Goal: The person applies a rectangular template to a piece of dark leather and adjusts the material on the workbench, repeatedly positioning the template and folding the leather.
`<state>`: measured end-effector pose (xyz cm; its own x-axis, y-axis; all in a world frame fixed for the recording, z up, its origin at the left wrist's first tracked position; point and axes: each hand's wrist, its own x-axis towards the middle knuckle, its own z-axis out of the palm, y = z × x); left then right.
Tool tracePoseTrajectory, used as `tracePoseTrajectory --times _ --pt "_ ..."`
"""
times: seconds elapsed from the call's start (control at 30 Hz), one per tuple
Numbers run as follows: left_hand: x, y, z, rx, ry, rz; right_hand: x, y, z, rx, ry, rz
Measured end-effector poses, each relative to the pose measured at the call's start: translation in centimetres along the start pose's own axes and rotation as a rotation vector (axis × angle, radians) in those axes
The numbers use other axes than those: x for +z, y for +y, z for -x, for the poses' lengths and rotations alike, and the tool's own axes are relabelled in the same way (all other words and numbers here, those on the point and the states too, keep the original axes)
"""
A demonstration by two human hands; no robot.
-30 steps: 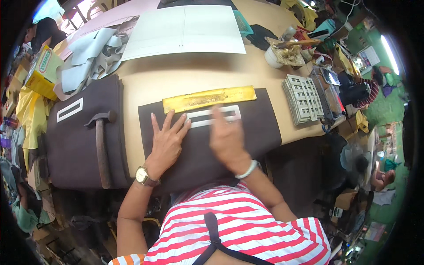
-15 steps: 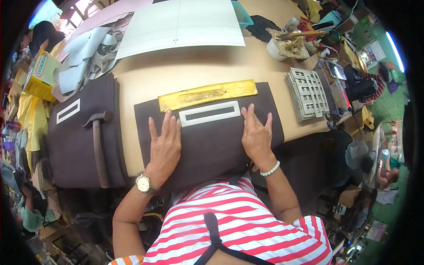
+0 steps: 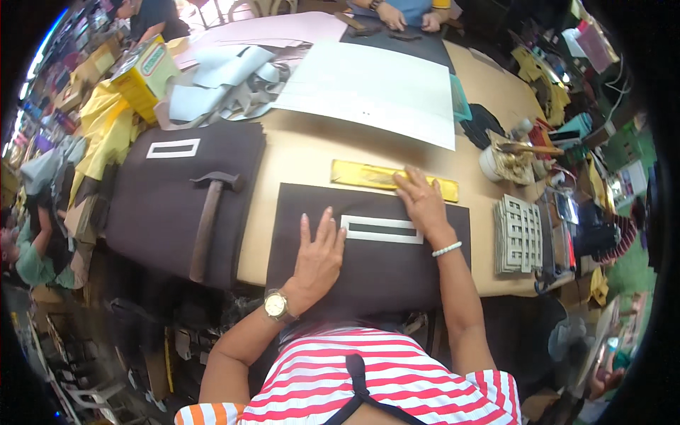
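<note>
A dark brown sheet [image 3: 340, 283] lies in front of me, with a white rectangular frame [image 3: 383, 239] on it. My left hand [image 3: 319, 256] rests flat on the sheet just left of the frame, fingers stretched out and holding nothing. Beyond the sheet's far edge is a long yellow strip [image 3: 354, 173]. The fingers of my right hand [image 3: 423, 207] are bent over the right part of the strip and grip it; its thumb side is partly hidden. The right wrist passes close to the frame's right end.
To the left, a hammer [image 3: 207, 227] and another white frame [image 3: 172, 148] lie on a stack of dark sheets [image 3: 149, 205]. White board [image 3: 368, 85] stands farther back. Slotted pale pieces [image 3: 520, 235] and a white tub [image 3: 490, 166] are at right. Another person's hands [image 3: 404, 18] work opposite.
My right hand has moved from beside the white frame to the yellow strip. The strip has shifted off the dark sheet to beyond its far edge. My left hand stays on the sheet.
</note>
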<state>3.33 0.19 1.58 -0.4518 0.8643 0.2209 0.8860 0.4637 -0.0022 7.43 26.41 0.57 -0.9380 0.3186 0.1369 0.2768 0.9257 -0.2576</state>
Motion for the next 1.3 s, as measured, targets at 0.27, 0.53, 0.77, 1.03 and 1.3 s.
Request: tracePoseTrajectory --times 0.27,0.53,0.77,1.03,1.3 --pt "-1.5 -3.0 1.1 -0.39 0.098 0.535 -1.8 2.7 4.1 0.37 0.287 0.123" --pt "0.2 -2.5 4.6 -0.353 0.158 0.387 -0.8 1.4 12.5 0.472 0.444 -0.152" --pt "-8.9 -6.1 10.4 -0.835 0.691 0.688 -2.8 -6.2 6.3 0.232 0.398 -0.963" --pt "-20.6 -25.2 21.3 -0.896 0.703 -0.103 -2.6 -26.0 -4.4 -0.267 -0.061 -1.33" --pt "-13.2 -41.8 12.2 -0.738 0.31 -0.42 4.7 -29.1 -13.9 -0.11 0.136 -1.082"
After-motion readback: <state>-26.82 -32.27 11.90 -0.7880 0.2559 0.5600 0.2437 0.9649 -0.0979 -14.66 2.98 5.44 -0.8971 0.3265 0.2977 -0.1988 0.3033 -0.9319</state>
